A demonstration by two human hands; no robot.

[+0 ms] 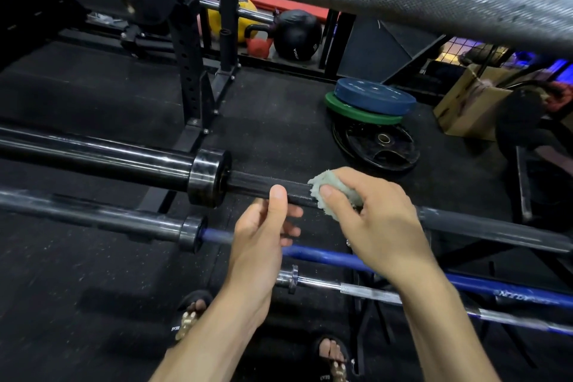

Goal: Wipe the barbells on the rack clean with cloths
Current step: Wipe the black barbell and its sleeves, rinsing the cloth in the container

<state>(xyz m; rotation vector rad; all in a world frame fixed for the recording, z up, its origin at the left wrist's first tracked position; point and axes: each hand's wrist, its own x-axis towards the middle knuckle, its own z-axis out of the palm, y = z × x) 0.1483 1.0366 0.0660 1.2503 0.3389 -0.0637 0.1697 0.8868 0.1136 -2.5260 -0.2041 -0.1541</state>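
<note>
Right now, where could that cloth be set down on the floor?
Bare floor mat lies between the rack upright and the stacked plates. Near the hands it is crowded: the black barbell and blue barbell sit close.

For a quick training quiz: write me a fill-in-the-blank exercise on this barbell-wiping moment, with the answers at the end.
1. The right hand presses a pale green ____ against the black barbell.
2. The left hand grips that bar with its ____ lying on top of the shaft.
3. Just below the black barbell lies a bar with a ____ shaft.
4. On the floor behind, a blue plate lies on top of a ____ one.

Missing words: cloth; thumb; blue; green
</note>
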